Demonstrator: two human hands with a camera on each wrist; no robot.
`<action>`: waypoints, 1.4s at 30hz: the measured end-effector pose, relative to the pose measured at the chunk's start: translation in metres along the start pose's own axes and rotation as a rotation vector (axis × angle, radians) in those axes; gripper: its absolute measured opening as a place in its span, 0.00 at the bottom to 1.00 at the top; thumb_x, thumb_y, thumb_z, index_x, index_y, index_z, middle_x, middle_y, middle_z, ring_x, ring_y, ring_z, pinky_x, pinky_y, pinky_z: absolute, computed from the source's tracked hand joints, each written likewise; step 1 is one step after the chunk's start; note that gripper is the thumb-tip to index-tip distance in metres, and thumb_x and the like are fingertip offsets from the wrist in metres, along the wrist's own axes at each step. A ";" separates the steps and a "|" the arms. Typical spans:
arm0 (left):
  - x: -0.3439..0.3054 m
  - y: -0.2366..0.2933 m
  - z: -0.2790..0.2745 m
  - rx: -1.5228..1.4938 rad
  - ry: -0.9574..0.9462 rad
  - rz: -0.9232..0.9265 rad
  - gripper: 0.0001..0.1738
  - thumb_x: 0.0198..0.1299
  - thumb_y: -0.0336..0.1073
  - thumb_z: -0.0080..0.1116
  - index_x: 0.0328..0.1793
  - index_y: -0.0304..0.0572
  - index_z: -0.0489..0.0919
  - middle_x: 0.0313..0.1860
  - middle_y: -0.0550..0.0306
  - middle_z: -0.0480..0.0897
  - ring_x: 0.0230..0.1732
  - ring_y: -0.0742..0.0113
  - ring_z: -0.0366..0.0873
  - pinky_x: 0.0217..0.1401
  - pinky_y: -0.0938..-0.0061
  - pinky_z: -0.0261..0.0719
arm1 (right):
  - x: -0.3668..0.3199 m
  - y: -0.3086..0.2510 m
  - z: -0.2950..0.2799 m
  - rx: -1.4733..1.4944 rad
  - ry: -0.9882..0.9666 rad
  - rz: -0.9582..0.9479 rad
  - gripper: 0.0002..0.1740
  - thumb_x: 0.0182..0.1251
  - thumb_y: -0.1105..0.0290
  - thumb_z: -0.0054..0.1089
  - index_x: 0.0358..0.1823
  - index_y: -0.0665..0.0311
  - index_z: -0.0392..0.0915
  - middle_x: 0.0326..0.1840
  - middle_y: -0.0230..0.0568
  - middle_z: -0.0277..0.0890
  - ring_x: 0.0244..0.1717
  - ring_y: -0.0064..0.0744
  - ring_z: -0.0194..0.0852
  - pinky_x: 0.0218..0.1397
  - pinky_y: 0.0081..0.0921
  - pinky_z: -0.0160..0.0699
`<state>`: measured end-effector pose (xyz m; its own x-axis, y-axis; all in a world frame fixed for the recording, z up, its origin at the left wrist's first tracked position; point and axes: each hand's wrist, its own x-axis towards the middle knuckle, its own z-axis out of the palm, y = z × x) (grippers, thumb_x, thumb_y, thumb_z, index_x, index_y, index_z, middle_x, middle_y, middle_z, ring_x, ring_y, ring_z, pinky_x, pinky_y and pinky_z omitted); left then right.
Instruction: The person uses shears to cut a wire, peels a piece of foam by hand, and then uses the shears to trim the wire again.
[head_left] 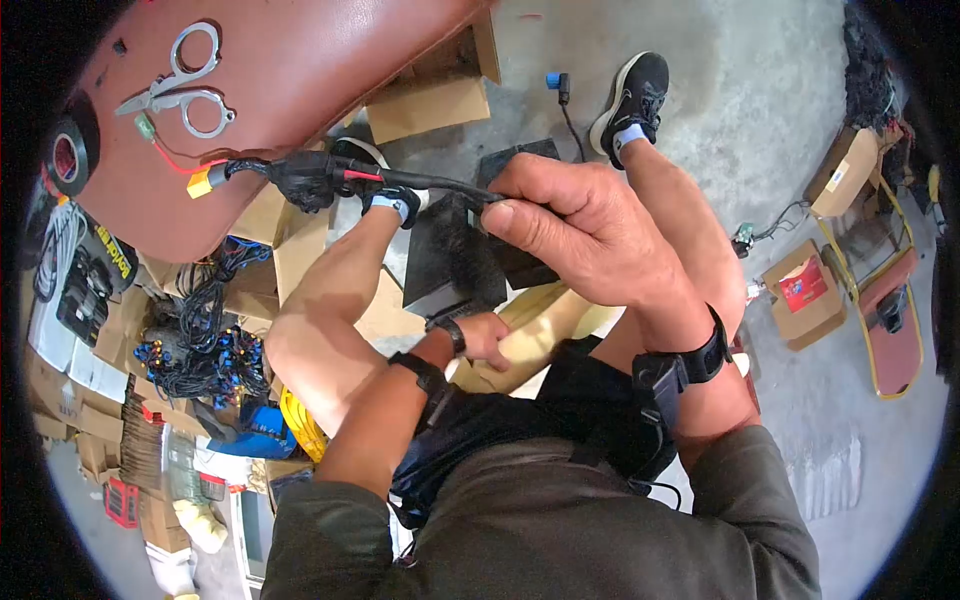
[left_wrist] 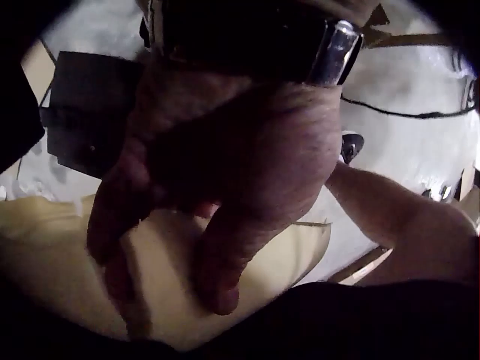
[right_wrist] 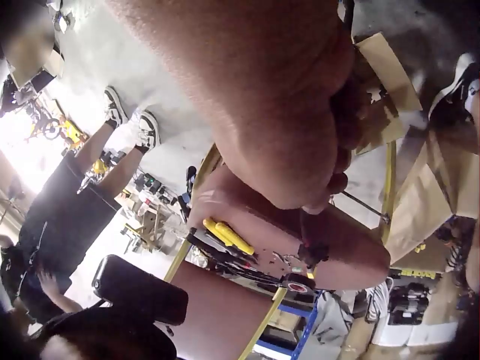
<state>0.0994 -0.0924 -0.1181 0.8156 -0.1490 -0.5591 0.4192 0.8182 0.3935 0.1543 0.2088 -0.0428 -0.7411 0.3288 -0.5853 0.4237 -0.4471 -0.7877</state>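
My right hand (head_left: 590, 225) pinches a black cable (head_left: 440, 182) between thumb and fingers, raised over my lap. From the grip the cable runs left to a lump wrapped in black tape (head_left: 305, 180) and ends in a yellow connector (head_left: 205, 181). A thin red wire leads from there to a small green piece (head_left: 145, 127). In the right wrist view the wrapped lump (right_wrist: 313, 253) hangs beyond the curled fingers. My left hand (head_left: 485, 338) is low between my thighs, fingers loosely extended over a yellowish sheet-like surface (left_wrist: 60, 232).
A brown padded bench (head_left: 290, 70) holds scissors (head_left: 190, 85) and a black tape roll (head_left: 72, 155). Cardboard boxes and bundled black cables (head_left: 205, 350) crowd the left side. A blue-tipped connector (head_left: 558, 82) lies on the floor. Another person (right_wrist: 67, 195) stands nearby in the right wrist view.
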 end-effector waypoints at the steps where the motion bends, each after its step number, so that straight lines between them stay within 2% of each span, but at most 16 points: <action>1: -0.003 -0.015 -0.005 -0.008 0.046 0.026 0.23 0.44 0.43 0.76 0.45 0.39 0.86 0.33 0.49 0.86 0.34 0.62 0.85 0.38 0.64 0.84 | 0.000 0.001 0.001 -0.004 0.005 -0.018 0.11 0.73 0.66 0.60 0.38 0.68 0.77 0.24 0.30 0.67 0.29 0.18 0.62 0.32 0.23 0.66; 4: -0.024 -0.043 -0.042 0.110 0.172 -0.066 0.24 0.42 0.44 0.77 0.46 0.42 0.86 0.35 0.48 0.87 0.39 0.57 0.85 0.48 0.61 0.81 | 0.003 -0.003 0.003 -0.002 0.049 -0.021 0.12 0.71 0.64 0.59 0.35 0.67 0.75 0.22 0.45 0.68 0.24 0.37 0.66 0.31 0.33 0.70; 7: -0.036 -0.064 -0.059 0.235 0.223 -0.228 0.22 0.45 0.45 0.73 0.45 0.42 0.86 0.41 0.44 0.87 0.44 0.49 0.85 0.51 0.59 0.81 | 0.008 -0.008 0.003 -0.027 0.015 0.027 0.12 0.70 0.65 0.59 0.36 0.68 0.76 0.23 0.46 0.68 0.25 0.37 0.67 0.31 0.33 0.70; 10: -0.030 -0.066 -0.061 0.252 0.369 -0.327 0.18 0.50 0.42 0.67 0.46 0.42 0.86 0.45 0.42 0.86 0.47 0.44 0.84 0.53 0.57 0.80 | 0.011 -0.011 0.000 -0.021 -0.010 0.000 0.12 0.74 0.64 0.59 0.38 0.68 0.77 0.23 0.29 0.66 0.29 0.18 0.61 0.32 0.22 0.66; 12: -0.013 -0.071 -0.052 0.409 0.476 -0.344 0.17 0.53 0.39 0.61 0.48 0.42 0.85 0.46 0.41 0.86 0.49 0.43 0.83 0.55 0.56 0.80 | 0.012 -0.009 0.001 -0.012 0.000 -0.030 0.12 0.74 0.64 0.59 0.38 0.68 0.77 0.23 0.29 0.65 0.29 0.17 0.60 0.32 0.22 0.66; 16: -0.019 -0.018 -0.043 0.458 0.695 -0.105 0.25 0.53 0.39 0.58 0.60 0.46 0.80 0.52 0.45 0.83 0.57 0.46 0.80 0.61 0.53 0.75 | 0.013 -0.003 0.004 0.009 0.000 -0.054 0.12 0.74 0.64 0.59 0.38 0.67 0.77 0.23 0.29 0.65 0.29 0.17 0.60 0.32 0.22 0.66; 18: -0.026 0.039 -0.044 0.344 0.541 -0.197 0.30 0.50 0.44 0.61 0.62 0.47 0.78 0.55 0.46 0.82 0.59 0.46 0.78 0.63 0.52 0.73 | 0.012 -0.003 0.005 -0.021 -0.013 -0.042 0.12 0.74 0.63 0.60 0.39 0.67 0.77 0.23 0.30 0.66 0.29 0.17 0.61 0.33 0.23 0.67; 19: -0.013 0.035 -0.034 0.265 0.610 -0.064 0.32 0.47 0.47 0.63 0.61 0.46 0.79 0.55 0.45 0.82 0.60 0.46 0.77 0.62 0.53 0.73 | 0.012 -0.004 0.004 -0.038 -0.020 -0.038 0.12 0.74 0.63 0.60 0.39 0.67 0.77 0.23 0.30 0.67 0.29 0.18 0.62 0.33 0.23 0.67; 22: 0.054 -0.007 0.002 0.492 0.819 0.030 0.12 0.52 0.40 0.60 0.41 0.47 0.84 0.37 0.46 0.86 0.44 0.43 0.84 0.49 0.50 0.77 | 0.012 -0.006 0.004 -0.022 -0.014 0.023 0.12 0.73 0.63 0.61 0.39 0.67 0.77 0.24 0.32 0.70 0.29 0.19 0.64 0.32 0.24 0.68; 28: 0.057 -0.013 -0.011 0.137 1.032 0.113 0.07 0.56 0.35 0.55 0.38 0.50 0.83 0.35 0.44 0.85 0.41 0.39 0.82 0.44 0.47 0.77 | 0.012 -0.012 -0.003 -0.059 -0.007 0.030 0.13 0.71 0.63 0.60 0.36 0.67 0.76 0.21 0.45 0.71 0.23 0.32 0.69 0.30 0.33 0.72; 31: 0.042 0.003 -0.027 -0.113 1.089 0.211 0.08 0.59 0.35 0.61 0.42 0.41 0.83 0.33 0.48 0.86 0.38 0.55 0.85 0.44 0.62 0.81 | 0.007 -0.002 0.001 -0.019 -0.012 -0.052 0.13 0.71 0.63 0.59 0.37 0.67 0.76 0.22 0.45 0.73 0.24 0.32 0.71 0.31 0.34 0.73; 35: -0.053 0.048 -0.025 -0.901 0.962 0.700 0.31 0.57 0.37 0.70 0.64 0.34 0.72 0.57 0.52 0.79 0.57 0.65 0.78 0.57 0.68 0.77 | -0.009 0.014 0.022 0.048 -0.125 0.032 0.12 0.74 0.64 0.58 0.40 0.68 0.77 0.27 0.35 0.75 0.32 0.18 0.71 0.35 0.24 0.73; 36: -0.067 0.045 -0.018 -1.001 0.945 0.886 0.38 0.57 0.38 0.70 0.72 0.35 0.66 0.67 0.51 0.74 0.64 0.64 0.74 0.61 0.67 0.75 | -0.014 0.012 0.029 0.037 -0.137 0.118 0.11 0.73 0.64 0.59 0.41 0.67 0.78 0.29 0.40 0.78 0.32 0.28 0.76 0.35 0.27 0.75; 38: -0.118 0.062 -0.013 -0.808 1.003 1.032 0.47 0.60 0.40 0.70 0.79 0.37 0.54 0.76 0.50 0.63 0.73 0.63 0.65 0.66 0.66 0.71 | -0.027 0.017 0.054 -0.181 -0.020 -0.028 0.10 0.70 0.65 0.60 0.41 0.66 0.79 0.31 0.45 0.79 0.34 0.44 0.79 0.38 0.34 0.76; 39: -0.143 0.088 -0.007 -0.768 1.101 1.019 0.40 0.66 0.41 0.64 0.78 0.33 0.59 0.72 0.49 0.70 0.69 0.63 0.70 0.65 0.69 0.73 | -0.036 0.014 0.066 -0.223 0.016 -0.055 0.10 0.69 0.65 0.61 0.40 0.65 0.80 0.31 0.47 0.80 0.34 0.48 0.79 0.39 0.38 0.76; 42: -0.172 0.085 0.001 -0.882 0.996 0.792 0.28 0.72 0.44 0.54 0.70 0.31 0.69 0.65 0.47 0.76 0.65 0.61 0.74 0.62 0.68 0.76 | -0.056 0.000 0.098 -0.403 0.118 -0.127 0.10 0.65 0.65 0.62 0.39 0.64 0.80 0.32 0.50 0.81 0.36 0.55 0.80 0.42 0.47 0.77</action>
<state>-0.0047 0.0020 0.0125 -0.0284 0.5904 -0.8066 -0.6290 0.6166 0.4735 0.1451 0.1092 0.0093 -0.7458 0.4636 -0.4784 0.5196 -0.0445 -0.8532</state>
